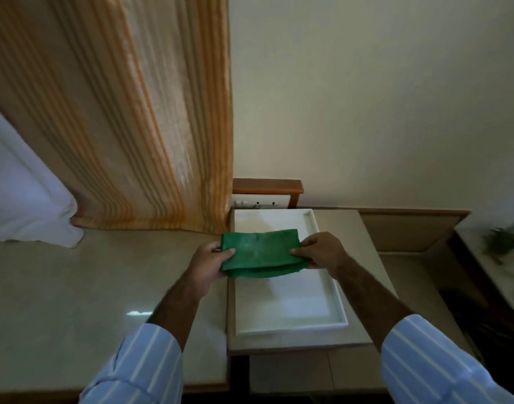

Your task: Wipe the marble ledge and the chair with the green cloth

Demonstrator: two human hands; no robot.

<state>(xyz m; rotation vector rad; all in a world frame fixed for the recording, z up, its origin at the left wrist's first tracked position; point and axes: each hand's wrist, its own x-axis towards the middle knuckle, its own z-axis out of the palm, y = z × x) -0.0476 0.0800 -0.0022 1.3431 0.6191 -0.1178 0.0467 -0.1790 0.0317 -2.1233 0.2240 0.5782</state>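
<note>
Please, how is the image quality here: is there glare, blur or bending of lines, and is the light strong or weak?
Head view: the light is dim and soft. A small glare spot sits on the ledge. The wide lens bends the curtain and leans the wall. The dark object at the right edge is blurred; the cloth and both hands, left and right, are fairly sharp.

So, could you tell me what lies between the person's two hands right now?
In the head view, the folded green cloth spans the gap, gripped at its ends by the left hand and right hand, above the white tray.
</note>
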